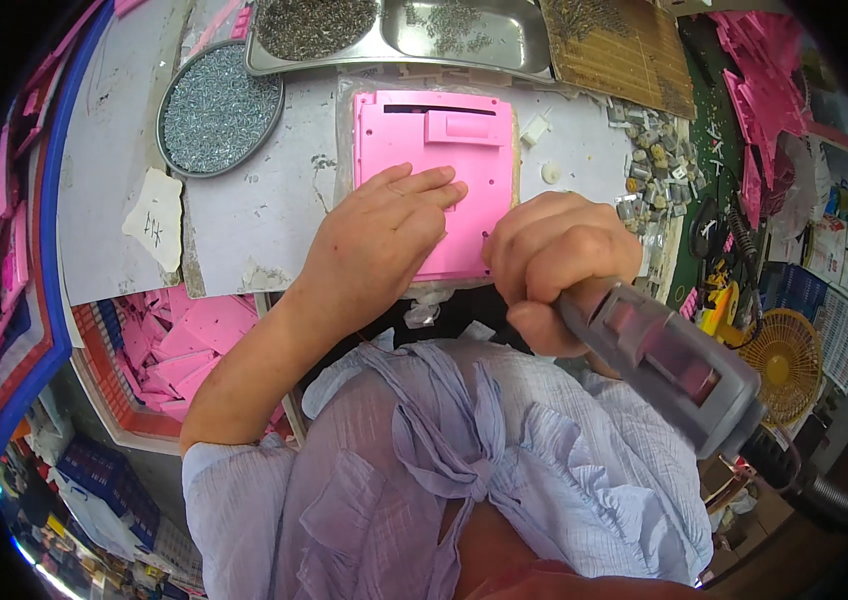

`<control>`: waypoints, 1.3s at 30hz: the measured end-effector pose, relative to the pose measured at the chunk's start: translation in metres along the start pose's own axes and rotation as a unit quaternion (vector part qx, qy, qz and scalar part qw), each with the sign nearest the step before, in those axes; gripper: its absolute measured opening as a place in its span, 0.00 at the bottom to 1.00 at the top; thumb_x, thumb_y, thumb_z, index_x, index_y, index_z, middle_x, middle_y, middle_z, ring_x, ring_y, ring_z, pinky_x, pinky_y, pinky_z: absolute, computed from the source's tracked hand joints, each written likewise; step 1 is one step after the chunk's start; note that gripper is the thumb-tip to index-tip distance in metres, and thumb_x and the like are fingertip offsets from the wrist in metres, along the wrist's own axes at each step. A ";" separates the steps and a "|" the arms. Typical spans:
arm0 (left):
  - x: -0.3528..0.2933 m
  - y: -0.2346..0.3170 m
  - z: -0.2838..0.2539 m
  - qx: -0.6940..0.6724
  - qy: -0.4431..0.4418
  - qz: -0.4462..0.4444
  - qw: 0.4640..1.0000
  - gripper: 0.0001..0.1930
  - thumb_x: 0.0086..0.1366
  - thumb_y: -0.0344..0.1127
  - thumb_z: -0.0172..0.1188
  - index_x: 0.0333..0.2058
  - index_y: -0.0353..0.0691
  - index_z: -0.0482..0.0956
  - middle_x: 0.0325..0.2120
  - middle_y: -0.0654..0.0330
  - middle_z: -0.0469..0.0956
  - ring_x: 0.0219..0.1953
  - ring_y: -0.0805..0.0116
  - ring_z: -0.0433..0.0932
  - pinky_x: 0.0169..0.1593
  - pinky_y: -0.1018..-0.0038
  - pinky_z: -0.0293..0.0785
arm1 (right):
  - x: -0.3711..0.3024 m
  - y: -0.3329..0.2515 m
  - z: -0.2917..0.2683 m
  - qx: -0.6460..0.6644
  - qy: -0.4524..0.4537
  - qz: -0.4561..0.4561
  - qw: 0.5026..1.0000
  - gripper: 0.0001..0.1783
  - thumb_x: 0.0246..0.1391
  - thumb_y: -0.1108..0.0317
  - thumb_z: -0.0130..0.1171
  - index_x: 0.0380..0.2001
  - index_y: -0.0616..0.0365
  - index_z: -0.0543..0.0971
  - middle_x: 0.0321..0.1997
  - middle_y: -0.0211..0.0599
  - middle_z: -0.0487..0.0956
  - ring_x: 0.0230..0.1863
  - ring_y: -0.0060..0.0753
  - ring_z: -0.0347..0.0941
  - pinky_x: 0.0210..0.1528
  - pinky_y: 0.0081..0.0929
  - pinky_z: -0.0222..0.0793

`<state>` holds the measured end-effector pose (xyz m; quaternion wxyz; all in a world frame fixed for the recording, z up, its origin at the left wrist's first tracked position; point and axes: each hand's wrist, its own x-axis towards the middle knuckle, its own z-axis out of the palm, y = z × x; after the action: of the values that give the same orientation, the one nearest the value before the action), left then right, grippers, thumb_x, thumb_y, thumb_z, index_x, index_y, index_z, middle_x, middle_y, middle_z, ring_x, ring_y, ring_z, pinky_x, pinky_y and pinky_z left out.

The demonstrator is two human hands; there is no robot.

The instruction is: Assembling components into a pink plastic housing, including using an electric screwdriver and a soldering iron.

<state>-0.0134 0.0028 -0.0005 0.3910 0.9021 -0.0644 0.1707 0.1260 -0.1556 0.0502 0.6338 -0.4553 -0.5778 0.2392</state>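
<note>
A pink plastic casing [391, 135] with a slot and a raised block near its far edge lies flat on the table before me. My left hand [381, 225] rests on its left and middle part, fingers stretched out over the surface. At the near right corner my right hand [566, 247] is closed around a grey electric screwdriver [679, 370]. The tool's body slants back to the lower right, ending in a black cable. Its tip is hidden under my right hand, so I cannot tell whether it touches a screw.
A round dish of silvery screws [221, 108] and a steel tray [516, 38] with small metal parts stand at the back. Small metal pieces [656, 160] lie to the right. Below the table's left side is a crate [104, 385] of pink parts. A yellow fan [789, 365] is far right.
</note>
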 end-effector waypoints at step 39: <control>-0.012 0.001 -0.006 -0.064 0.195 -0.100 0.974 0.08 0.59 0.27 0.67 0.37 0.44 0.82 0.40 0.61 0.86 0.47 0.64 0.85 0.70 0.49 0.53 | 0.082 -0.010 -0.005 0.210 -0.004 0.014 0.978 0.16 0.60 0.52 0.66 0.39 0.46 0.71 0.15 0.20 0.71 0.13 0.20 0.65 0.18 0.23 0.62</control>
<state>-0.0261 0.0058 0.0001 0.4684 0.8264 0.0929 0.2983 0.1462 -0.0942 0.1016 0.7099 -0.3190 -0.5107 0.3654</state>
